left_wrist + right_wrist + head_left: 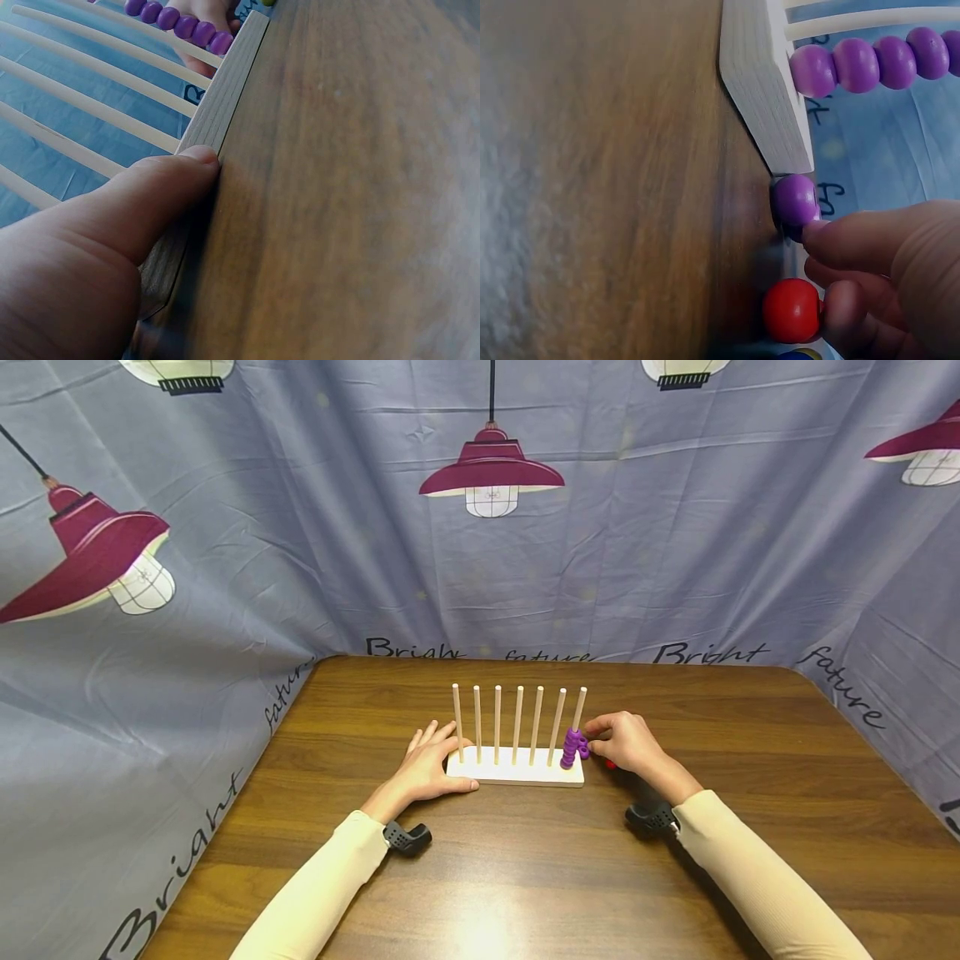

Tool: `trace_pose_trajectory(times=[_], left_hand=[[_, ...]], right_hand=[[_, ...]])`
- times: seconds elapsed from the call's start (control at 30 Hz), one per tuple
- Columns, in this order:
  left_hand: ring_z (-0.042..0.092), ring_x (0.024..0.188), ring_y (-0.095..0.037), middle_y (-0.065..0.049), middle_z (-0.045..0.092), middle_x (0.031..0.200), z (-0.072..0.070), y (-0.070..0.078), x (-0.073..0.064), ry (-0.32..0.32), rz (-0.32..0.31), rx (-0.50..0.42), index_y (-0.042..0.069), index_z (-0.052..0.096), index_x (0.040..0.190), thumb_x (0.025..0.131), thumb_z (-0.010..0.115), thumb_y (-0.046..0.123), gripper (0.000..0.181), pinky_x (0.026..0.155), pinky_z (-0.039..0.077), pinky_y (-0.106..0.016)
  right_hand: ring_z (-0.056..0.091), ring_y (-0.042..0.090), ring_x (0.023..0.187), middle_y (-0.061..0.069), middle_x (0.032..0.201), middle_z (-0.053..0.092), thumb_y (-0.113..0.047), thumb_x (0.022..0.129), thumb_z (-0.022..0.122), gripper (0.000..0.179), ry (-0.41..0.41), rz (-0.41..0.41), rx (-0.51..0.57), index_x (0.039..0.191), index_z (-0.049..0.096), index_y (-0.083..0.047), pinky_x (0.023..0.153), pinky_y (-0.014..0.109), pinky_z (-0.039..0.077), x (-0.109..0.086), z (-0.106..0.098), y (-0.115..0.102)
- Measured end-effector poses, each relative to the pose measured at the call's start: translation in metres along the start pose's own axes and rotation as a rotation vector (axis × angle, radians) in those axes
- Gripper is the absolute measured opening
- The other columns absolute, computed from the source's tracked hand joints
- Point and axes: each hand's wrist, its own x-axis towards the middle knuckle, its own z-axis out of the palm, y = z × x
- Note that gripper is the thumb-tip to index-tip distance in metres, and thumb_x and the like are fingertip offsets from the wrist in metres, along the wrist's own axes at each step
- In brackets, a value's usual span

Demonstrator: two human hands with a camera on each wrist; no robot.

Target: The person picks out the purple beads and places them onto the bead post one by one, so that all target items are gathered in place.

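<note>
A white wooden peg stand (517, 768) with a row of upright pegs stands on the table. My left hand (432, 768) grips its left end; the thumb (150, 202) presses along the front edge and the other fingers reach behind. Several purple beads (570, 748) are stacked on the rightmost peg. My right hand (626, 742) is at the stand's right end, thumb and forefinger at a loose purple bead (810, 217). Another purple bead (795, 196) lies against it, close to the base. The forefinger's tip is partly hidden.
A red bead (791, 310) lies on the table beside the right hand's lower fingers, with a blue and yellow bead (801, 354) partly showing past it. The brown wooden table (525, 860) reaches back to a printed blue-grey curtain (360, 543).
</note>
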Motion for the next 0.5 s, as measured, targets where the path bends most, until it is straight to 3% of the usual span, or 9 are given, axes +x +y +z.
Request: trace_pose_trajectory(times=[0.2,0.5], left_hand=[[0.016,0.157,-0.046,-0.018,0.035,0.165,0.0005,0.0000,0.0001,0.004,0.000,0.002,0.020,0.065,0.134,0.076,0.084,0.048,0.067,0.128,0.007,-0.062],[0.016,0.157,-0.046,-0.019,0.034,0.165,0.0001,-0.0001,-0.0004,0.003,0.001,0.005,0.020,0.065,0.135,0.076,0.084,0.049,0.068,0.128,0.007,-0.062]], right_hand=[[0.074,0.035,0.098,0.013,0.098,0.080,-0.003,0.078,0.079,0.023,-0.021,-0.028,-0.015,0.101,0.079,-0.004,0.087,0.051,0.056,0.0021,0.0005,0.0006],[0.073,0.030,0.094,0.010,0.096,0.080,-0.004,0.076,0.080,0.024,-0.032,-0.057,-0.030,0.099,0.081,-0.008,0.083,0.048,0.057,0.0027,0.0022,-0.0009]])
